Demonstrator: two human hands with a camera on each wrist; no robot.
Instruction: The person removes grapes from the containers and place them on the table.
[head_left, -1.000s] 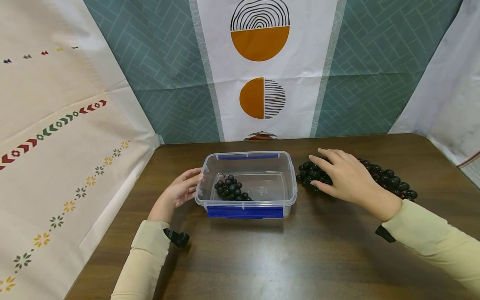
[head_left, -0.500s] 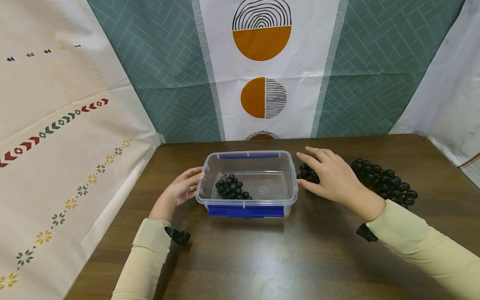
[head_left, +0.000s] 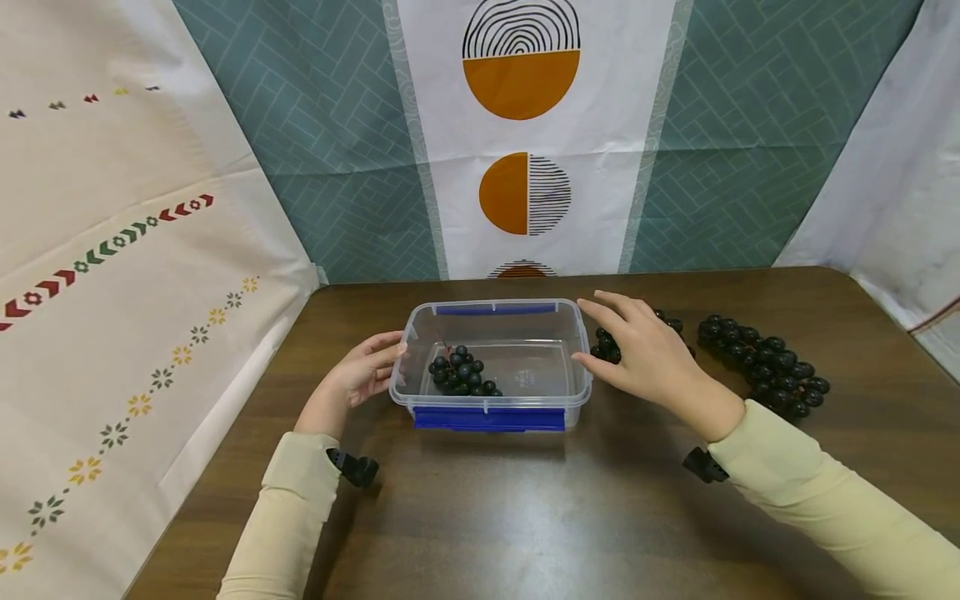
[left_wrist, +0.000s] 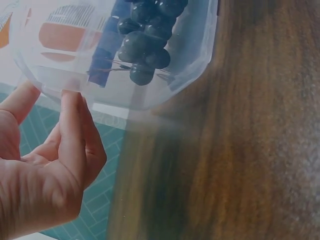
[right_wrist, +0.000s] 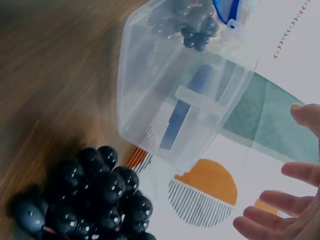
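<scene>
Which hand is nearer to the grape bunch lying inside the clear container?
Left. The left hand touches the container wall beside the grape bunch; the right hand hovers at the opposite wall, farther off.

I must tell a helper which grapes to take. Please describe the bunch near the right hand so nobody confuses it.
On the brown table, look just right of the clear box. The small grape bunch lies under the right hand. Unlike the long bunch farther right, it is short and half hidden.
</scene>
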